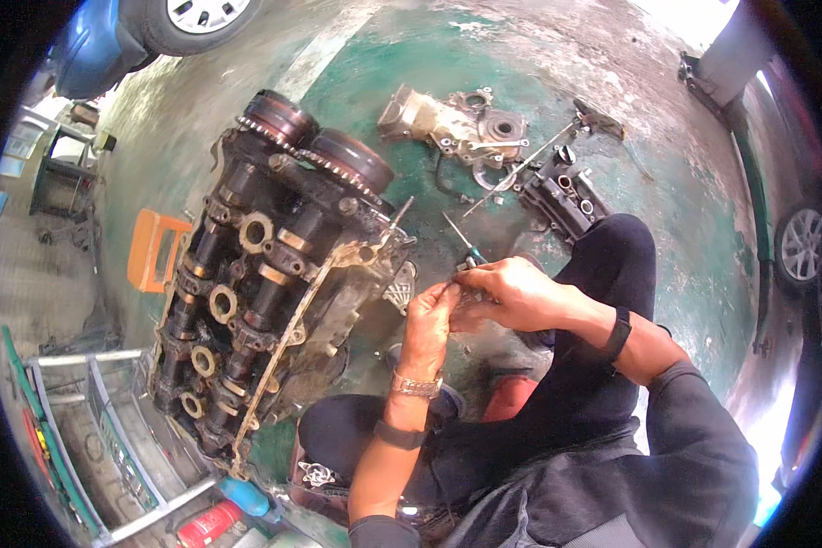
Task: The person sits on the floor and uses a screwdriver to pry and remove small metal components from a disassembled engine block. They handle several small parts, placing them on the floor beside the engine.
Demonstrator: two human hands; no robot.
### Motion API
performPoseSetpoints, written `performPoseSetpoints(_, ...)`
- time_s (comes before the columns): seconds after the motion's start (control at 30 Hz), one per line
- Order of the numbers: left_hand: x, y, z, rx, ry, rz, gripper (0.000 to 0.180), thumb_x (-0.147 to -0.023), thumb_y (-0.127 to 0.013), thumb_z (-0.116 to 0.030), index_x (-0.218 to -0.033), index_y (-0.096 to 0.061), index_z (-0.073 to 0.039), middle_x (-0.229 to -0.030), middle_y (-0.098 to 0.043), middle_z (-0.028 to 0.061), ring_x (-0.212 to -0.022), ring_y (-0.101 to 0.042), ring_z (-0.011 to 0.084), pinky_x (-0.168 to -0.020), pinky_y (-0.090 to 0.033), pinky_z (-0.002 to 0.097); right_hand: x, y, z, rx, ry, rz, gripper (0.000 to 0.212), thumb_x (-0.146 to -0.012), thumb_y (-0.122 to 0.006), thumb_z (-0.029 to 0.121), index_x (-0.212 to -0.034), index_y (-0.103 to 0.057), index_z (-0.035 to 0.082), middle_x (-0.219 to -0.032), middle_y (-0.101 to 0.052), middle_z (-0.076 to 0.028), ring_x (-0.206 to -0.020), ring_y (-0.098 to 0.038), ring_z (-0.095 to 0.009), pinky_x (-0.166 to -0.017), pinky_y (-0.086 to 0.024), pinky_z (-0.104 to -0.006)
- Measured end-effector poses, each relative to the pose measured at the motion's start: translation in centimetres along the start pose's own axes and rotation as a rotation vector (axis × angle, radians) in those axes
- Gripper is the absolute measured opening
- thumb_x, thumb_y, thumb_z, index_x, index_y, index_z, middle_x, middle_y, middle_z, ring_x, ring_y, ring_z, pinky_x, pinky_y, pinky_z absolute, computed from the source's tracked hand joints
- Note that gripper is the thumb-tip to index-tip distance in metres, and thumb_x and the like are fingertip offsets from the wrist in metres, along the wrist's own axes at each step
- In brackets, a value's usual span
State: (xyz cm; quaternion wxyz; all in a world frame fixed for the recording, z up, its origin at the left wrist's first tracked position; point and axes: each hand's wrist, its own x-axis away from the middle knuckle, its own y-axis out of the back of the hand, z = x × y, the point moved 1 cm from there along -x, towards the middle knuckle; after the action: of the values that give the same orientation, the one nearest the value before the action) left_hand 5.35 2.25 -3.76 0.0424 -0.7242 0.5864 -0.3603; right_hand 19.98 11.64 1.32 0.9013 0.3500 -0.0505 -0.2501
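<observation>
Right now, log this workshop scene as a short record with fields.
Setting: green painted concrete floor, person seated low
Left hand: fingers pinched on a small part, too small to identify
Right hand: closed on the same small part, touching the left hand
Tool: thin screwdriver sticking up just above the hands
Main item: greasy cylinder head with two cam sprockets, left of the hands
Further off: pale metal cover, dark valve cover, orange tray
</observation>
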Motion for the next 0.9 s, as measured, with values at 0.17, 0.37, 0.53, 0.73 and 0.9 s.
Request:
performPoseSetpoints(0.17,0.0,-0.1,-0.1,-0.047,0.012,0.005,0.021,-0.097,-0.05,-0.019,-0.097,-0.061,0.0,-0.081,-0.067,0.0071,-0.063,-0.066,0.0163,-0.056,-0.057,0.0302,0.0,0.0,-0.1,0.007,-0.031,0.06,0.037,-0.078,-0.067,0.022,-0.105,-0.059,-0.002,-0.088,-0.065,-0.021,-0.081,-0.063,-0.039,-0.071,-0.051,-0.044)
performPoseSetpoints(0.37,0.3,-0.6,-0.5,-0.075,0.0,-0.046,0.021,-0.096,-0.05,-0.017,-0.102,-0.059,0.001,-0.082,-0.065,0.0095,-0.063,-0.064,0.0176,-0.056,-0.056,0.0293,0.2,-0.5,-0.5,0.034,-0.01,0.034,0.032,-0.074,-0.07,0.024,-0.095,-0.06,0.001,-0.082,-0.064,-0.02,-0.078,-0.063,-0.039,-0.068,-0.05,-0.048)
performPoseSetpoints(0.53,0.4,-0.9,-0.7,-0.068,-0.041,-0.077,0.022,-0.096,-0.052,-0.016,-0.107,-0.059,0.001,-0.085,-0.067,0.0096,-0.062,-0.065,0.0174,-0.053,-0.056,0.0287,0.3,-0.8,-0.9,0.061,0.028,-0.005,0.032,-0.073,-0.07,0.025,-0.09,-0.059,0.001,-0.073,-0.064,-0.021,-0.071,-0.064,-0.04,-0.063,-0.051,-0.0472)
performPoseSetpoints(0.73,0.2,-0.3,-0.4,-0.038,-0.087,-0.085,0.019,-0.096,-0.052,-0.015,-0.105,-0.061,-0.001,-0.088,-0.067,0.0085,-0.065,-0.066,0.0169,-0.051,-0.057,0.0289,0.3,-1.2,-1.3,0.049,0.05,-0.026,0.032,-0.072,-0.07,0.026,-0.09,-0.058,0.002,-0.071,-0.063,-0.02,-0.068,-0.063,-0.04,-0.062,-0.051,-0.0478)
performPoseSetpoints(0.9,-0.3,0.5,-0.1,-0.046,-0.084,-0.072,0.016,-0.095,-0.053,-0.015,-0.104,-0.06,-0.004,-0.091,-0.067,0.0072,-0.069,-0.067,0.0207,-0.053,-0.057,0.035,0.5,-1.2,-1.3,0.052,0.068,-0.039,0.032,-0.072,-0.071,0.025,-0.089,-0.058,0.002,-0.071,-0.063,-0.02,-0.068,-0.063,-0.04,-0.062,-0.051,-0.0477)
